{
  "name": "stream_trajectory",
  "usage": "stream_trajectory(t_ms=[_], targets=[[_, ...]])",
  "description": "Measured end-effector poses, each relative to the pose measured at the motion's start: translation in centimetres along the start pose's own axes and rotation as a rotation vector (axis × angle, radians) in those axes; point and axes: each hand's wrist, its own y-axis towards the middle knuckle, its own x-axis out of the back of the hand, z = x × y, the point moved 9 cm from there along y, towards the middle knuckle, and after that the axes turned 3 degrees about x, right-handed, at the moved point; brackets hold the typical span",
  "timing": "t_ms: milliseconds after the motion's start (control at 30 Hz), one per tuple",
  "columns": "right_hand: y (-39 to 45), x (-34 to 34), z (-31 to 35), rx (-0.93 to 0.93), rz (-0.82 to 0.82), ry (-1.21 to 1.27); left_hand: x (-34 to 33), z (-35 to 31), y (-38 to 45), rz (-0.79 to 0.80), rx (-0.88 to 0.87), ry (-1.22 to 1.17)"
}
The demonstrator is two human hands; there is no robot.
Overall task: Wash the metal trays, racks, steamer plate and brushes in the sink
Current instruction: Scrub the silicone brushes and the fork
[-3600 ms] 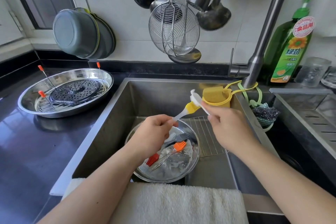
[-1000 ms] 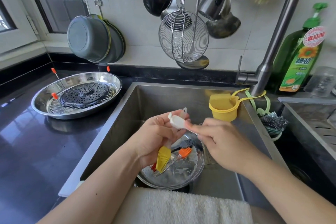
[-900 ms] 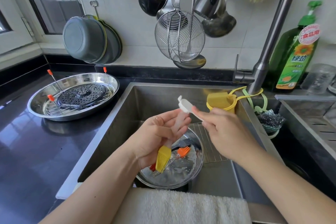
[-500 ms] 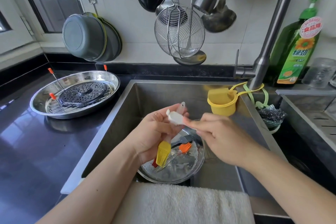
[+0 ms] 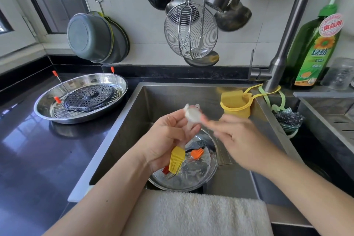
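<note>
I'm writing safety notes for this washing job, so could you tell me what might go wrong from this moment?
1. The left hand holds the yellow brush by its clear handle while the blurred right hand rubs it with a white scrubber; a wet handle could slip and drop onto the tray in the sink.
2. Scrubbing over the sink's front edge may splash the towel.
3. The tray on the counter looks still unwashed and might be forgotten.

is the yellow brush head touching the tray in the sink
Apart. The head view shows the left hand gripping the yellow brush, its bristles hanging over the tray with the tray floor visible beneath the tips.
</note>
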Motion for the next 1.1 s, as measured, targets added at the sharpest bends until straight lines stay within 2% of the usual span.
stream_trajectory(t_ms=[67,200,333,433,500,600,733,833,967,1100], targets=[[-0.8,-1.5,1.5,0.062,0.118,0.007,0.6,-0.2,0.0,-0.038,-0.012,0.01],[0.4,1.6,-1.5,-0.081,-0.082,-0.049,-0.3,0.3,0.0,0.02,0.02,0.045],[-0.6,-1.5,1.2,0.038,0.126,0.024,0.6,0.0,0.2,-0.024,-0.005,0.052],[0.3,0.5,-1.0,-0.069,-0.022,-0.028,-0.2,-0.1,0.0,0.044,0.021,0.045],[0.2,0.6,-0.6,-0.067,-0.047,-0.004,-1.1,-0.2,-0.2,0.07,0.046,-0.02],[-0.7,-1.7,2.2,0.064,0.095,0.069,-0.3,-0.7,-0.5,-0.033,0.051,-0.222],[-0.1,-1.6,1.8,0.025,0.069,0.035,0.4,-0.9,-0.9,-0.099,0.08,-0.271],[-1.4,-3.7,4.2,0.099,0.242,0.183,1.0,-1.3,-1.0,-0.151,0.061,-0.375],[-0.5,-2.6,2.8,0.044,0.109,0.147,1.1,-1.7,-1.2,-0.161,0.036,-0.431],[-0.8,-4.0,3.9,0.061,0.162,0.173,1.5,-1.1,-1.1,-0.264,0.05,-0.359]])
